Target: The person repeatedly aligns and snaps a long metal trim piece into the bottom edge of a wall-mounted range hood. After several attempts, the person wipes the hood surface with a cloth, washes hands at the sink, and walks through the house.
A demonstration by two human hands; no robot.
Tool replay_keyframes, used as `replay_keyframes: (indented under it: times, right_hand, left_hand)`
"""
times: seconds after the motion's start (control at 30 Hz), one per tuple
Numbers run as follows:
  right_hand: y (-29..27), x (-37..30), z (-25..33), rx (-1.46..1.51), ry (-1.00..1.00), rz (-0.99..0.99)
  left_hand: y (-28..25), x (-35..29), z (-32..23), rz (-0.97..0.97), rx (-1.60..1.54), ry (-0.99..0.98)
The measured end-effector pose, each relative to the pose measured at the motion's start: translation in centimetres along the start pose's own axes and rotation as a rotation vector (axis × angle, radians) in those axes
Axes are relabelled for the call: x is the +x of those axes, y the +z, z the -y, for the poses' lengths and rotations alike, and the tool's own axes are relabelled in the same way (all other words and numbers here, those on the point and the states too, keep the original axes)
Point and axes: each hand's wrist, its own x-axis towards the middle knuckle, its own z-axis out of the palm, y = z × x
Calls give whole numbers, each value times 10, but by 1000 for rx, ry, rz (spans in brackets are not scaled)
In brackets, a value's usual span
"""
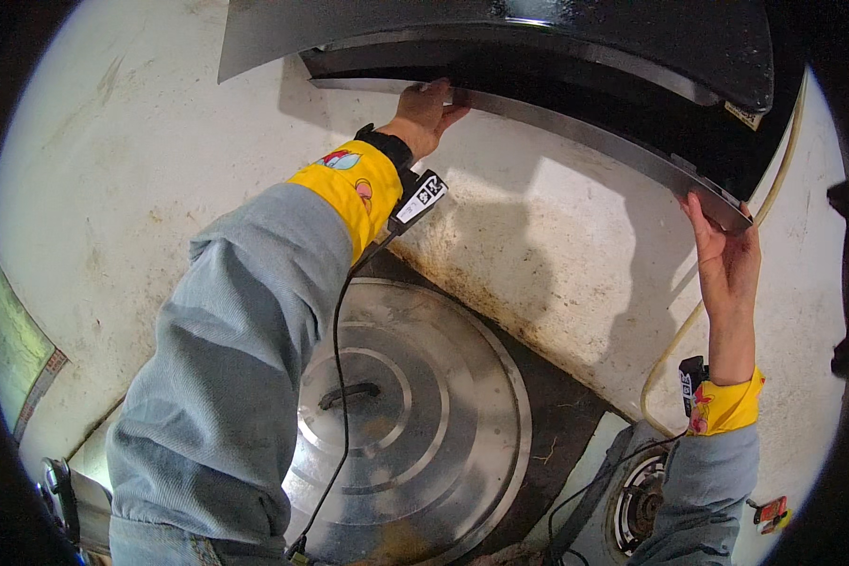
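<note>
A black range hood (pixel 575 75) with a curved glossy front panel hangs on the wall at the top. Along its lower edge runs a long, curved grey metal strip (pixel 575 131). My left hand (pixel 426 115) grips this strip left of its middle, thumb and fingers closed about it. At the strip's right end, my right hand (pixel 724 250) holds it from below between thumb and fingers. Whether the strip is fixed to the hood or loose cannot be made out. Both arms are raised, in grey sleeves with yellow cuffs.
Below lies a big round steel lid (pixel 443 406) with a dark handle. A gas burner (pixel 640 500) sits at lower right. Black cables (pixel 341 377) hang from both wrists. A yellowish hose (pixel 674 354) runs down the stained white wall (pixel 189 123).
</note>
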Motion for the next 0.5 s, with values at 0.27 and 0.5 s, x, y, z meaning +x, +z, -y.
replay_keyframes:
  times: [0.27,0.5]
  right_hand:
    - [-1,-7,-7,116,32,33]
    - [22,-7,-29,14,-59,129]
  left_hand:
    - [-4,-11,-29,172,1270,212]
    - [-13,-10,-38,-133,-526,-372]
